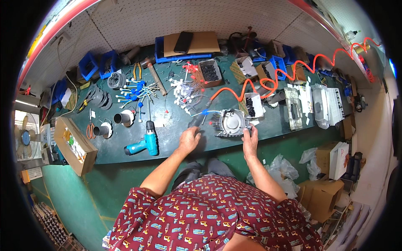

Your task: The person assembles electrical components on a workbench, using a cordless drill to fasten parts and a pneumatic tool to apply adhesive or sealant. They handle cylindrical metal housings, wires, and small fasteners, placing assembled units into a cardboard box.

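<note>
So the right hand (pixel 250 140) was clamped on the near edge of a grey metal housing (pixel 230 123) sitting on the green bench (pixel 176 138); the left hand (pixel 189 140) was wrapped around a dark air tool (pixel 197 121), I think, though it's tiny in the shot; its tip pointed at the housing's finned side, just left of the right-hand grip; an orange coiled hose (pixel 268 83) ran off behind. That casting looked heavy and stiff, probably sharp-finned; I'd hold it by the smooth rim, not the fins.
</note>
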Demonstrator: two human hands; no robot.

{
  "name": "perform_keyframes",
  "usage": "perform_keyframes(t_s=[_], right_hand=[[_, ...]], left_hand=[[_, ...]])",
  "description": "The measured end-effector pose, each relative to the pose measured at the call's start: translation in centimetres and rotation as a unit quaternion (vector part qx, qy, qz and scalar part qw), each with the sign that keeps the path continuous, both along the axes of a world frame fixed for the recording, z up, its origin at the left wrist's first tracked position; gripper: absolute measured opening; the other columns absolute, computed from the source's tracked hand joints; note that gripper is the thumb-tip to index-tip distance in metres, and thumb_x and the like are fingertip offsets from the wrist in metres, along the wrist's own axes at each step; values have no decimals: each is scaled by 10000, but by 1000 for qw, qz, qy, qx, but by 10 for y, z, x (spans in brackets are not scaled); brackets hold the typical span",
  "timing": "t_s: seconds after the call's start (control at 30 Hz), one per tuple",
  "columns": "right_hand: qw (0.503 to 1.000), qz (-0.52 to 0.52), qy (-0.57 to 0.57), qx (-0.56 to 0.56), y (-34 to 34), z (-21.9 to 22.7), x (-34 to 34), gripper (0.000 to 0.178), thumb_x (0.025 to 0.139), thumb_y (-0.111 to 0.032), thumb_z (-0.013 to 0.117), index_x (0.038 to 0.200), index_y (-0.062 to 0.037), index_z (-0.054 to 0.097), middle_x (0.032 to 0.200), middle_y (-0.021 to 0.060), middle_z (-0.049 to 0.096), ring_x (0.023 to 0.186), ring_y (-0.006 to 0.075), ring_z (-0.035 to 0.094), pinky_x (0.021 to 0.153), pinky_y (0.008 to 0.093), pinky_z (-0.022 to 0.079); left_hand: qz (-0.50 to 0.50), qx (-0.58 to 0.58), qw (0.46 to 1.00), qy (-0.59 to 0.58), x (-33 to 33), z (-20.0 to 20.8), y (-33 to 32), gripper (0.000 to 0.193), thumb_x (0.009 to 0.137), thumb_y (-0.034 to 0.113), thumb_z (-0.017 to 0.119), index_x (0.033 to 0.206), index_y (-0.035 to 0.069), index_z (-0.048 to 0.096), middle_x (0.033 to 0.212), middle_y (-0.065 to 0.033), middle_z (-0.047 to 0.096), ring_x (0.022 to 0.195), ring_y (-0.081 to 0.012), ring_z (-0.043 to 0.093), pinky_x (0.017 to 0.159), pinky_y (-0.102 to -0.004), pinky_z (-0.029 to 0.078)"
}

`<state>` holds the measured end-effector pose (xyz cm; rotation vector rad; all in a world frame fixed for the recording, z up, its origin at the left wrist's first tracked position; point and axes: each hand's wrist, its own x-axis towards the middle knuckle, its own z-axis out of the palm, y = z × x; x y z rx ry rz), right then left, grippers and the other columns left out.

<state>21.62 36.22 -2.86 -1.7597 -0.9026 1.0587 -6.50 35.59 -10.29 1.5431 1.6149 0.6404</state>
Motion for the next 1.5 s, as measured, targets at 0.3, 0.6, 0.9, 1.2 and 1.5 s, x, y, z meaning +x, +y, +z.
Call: perform_keyframes(t_s=[0.3,0.6,0.9,1.2,1.5], right_hand=[[995,-86,43,-30,-79,-7,67,209,996,-190,641,1149,-50,665,1004,24,686,858,130,682,702,279,563],[988,-104,69,-87,-101,-31,128,184,988,-129,622,1100,5,679,944,89,731,715,147,690,635,272,574],[994,-77,-77,-3,9,-83,255,194,917,-134,689,1043,14,706,906,99,723,705,177,687,631,290,564],[898,-98,-427,50,120,-80,435,467,820,-186,706,1257,-64,598,1342,178,571,1266,407,521,1034,531,428],[936,-20,-337,-100,158,-115,490,686,858,-266,734,1437,-42,440,1267,255,654,1155,450,628,1007,527,480]], left_hand=[[35,14,996,76,8,-26,16,252,866,197,702,1081,67,684,982,-211,724,948,-434,687,825,-512,534],[107,58,989,-87,9,-21,-37,166,926,142,684,862,1,625,634,-46,522,590,-128,463,539,-358,407],[226,48,970,-69,30,-15,-78,152,955,31,633,835,-2,545,732,-6,511,677,-96,446,604,-298,399],[268,-17,963,33,61,-80,-128,201,885,74,726,787,8,562,699,-52,605,640,-135,551,583,-333,461],[270,-91,958,25,145,-38,-90,186,884,56,719,789,13,565,723,-60,619,645,-142,560,584,-334,467]])
